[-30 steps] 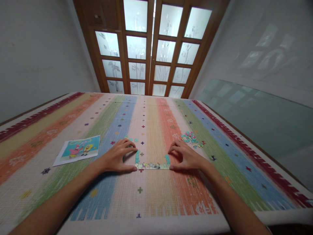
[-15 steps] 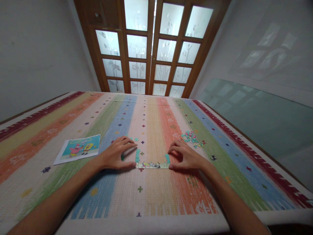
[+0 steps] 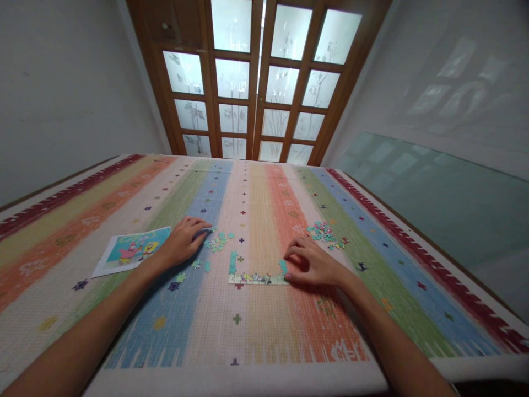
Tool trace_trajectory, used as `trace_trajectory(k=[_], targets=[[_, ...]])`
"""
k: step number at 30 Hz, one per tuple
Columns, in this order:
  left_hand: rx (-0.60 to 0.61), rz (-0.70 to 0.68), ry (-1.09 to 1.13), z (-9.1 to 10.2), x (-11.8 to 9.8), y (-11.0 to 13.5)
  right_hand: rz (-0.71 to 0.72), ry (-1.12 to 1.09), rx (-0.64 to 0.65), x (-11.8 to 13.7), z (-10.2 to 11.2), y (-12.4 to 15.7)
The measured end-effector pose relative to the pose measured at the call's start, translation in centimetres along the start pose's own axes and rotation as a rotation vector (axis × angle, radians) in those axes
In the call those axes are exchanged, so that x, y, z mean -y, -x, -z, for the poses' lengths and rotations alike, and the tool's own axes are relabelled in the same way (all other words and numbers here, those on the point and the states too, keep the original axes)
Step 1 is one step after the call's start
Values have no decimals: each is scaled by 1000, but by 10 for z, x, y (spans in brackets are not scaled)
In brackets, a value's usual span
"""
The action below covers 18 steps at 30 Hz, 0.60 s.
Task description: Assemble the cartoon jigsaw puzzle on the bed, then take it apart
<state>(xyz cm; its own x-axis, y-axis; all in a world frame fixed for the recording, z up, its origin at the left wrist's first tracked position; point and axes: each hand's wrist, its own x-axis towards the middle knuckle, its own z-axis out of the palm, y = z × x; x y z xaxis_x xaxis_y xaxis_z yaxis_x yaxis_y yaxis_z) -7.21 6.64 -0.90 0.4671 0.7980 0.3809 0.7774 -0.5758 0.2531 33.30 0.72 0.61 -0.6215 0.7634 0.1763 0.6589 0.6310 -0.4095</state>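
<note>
Partly joined jigsaw puzzle pieces (image 3: 256,279) form a bottom row with a short column up each end. At the right end, my right hand (image 3: 312,262) rests with thumb and fingers curved apart beside the right column (image 3: 283,266). My left hand (image 3: 187,238) is over the blue stripe, fingers stretched out and thumb apart. Its fingertips are at the edge of a loose group of teal puzzle pieces (image 3: 218,241); whether they touch one I cannot tell. A few more loose pieces (image 3: 196,264) lie nearer me, below that hand.
A printed picture sheet (image 3: 128,253) with cartoon figures lies at the left, partly behind my left forearm. A heap of mixed puzzle pieces (image 3: 324,234) sits beyond my right hand. The striped tablecloth (image 3: 264,331) covers the table, with wooden glazed doors (image 3: 256,82) behind it.
My left hand has left the left column of the joined pieces and moved left and away from me, uncovering the loose pieces. My right hand has stayed almost still.
</note>
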Motion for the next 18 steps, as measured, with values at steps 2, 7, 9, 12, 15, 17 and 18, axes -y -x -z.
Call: trace_trajectory(k=[2,7,9,12,15,17,18], targets=[[8,-3,5,2,5,0,-3,6,-3,0,0,0],[92,-31,62,13,13,2,-6,4,-4,1,1,0],[135,-40,83,18,12,2,-3,-1,-3,2,1,0],[172,-46,112,27,8,3,1,-10,-6,1,0,0],[234,-68,167,36,-1,4,-6,-13,-3,1,0,1],[311,-90,206,41,-7,5,-8,-18,-1,1,0,1],[346,-99,219,43,-10,6,-8,-23,0,1,0,1]])
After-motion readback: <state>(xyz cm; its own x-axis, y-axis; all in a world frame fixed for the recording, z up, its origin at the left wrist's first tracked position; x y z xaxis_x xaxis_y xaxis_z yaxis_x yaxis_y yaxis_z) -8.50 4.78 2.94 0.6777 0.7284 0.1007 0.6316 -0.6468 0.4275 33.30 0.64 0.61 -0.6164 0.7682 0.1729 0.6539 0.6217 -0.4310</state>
